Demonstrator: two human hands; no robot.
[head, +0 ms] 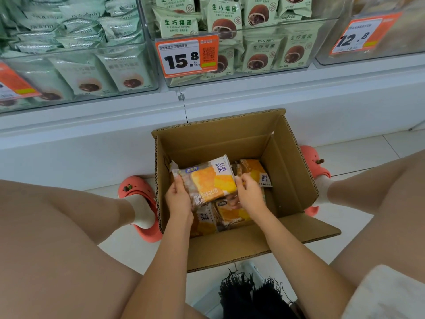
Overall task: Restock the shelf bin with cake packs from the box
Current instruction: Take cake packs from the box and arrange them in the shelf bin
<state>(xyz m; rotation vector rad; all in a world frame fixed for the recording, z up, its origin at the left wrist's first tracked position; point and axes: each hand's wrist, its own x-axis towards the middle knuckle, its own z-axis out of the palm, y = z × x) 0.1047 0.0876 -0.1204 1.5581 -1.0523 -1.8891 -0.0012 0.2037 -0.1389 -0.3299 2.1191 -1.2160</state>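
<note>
White shelving carries clear shelf bins [241,72] of green packs above a cardboard box [292,171] on the tiled floor; inside the box, left hand [178,199] pinches the top cake pack [207,180] by its left edge. Right hand [249,194] pinches its right edge; further packs lie beneath.

Both my hands are down in the cardboard box [292,162] on the floor, my left hand [178,198] and right hand [249,194] gripping opposite edges of one cake pack [207,180]. More packs [255,172] lie beneath and beside it. Above, clear shelf bins [241,74] hold green packs behind an orange price tag [186,57].
</note>
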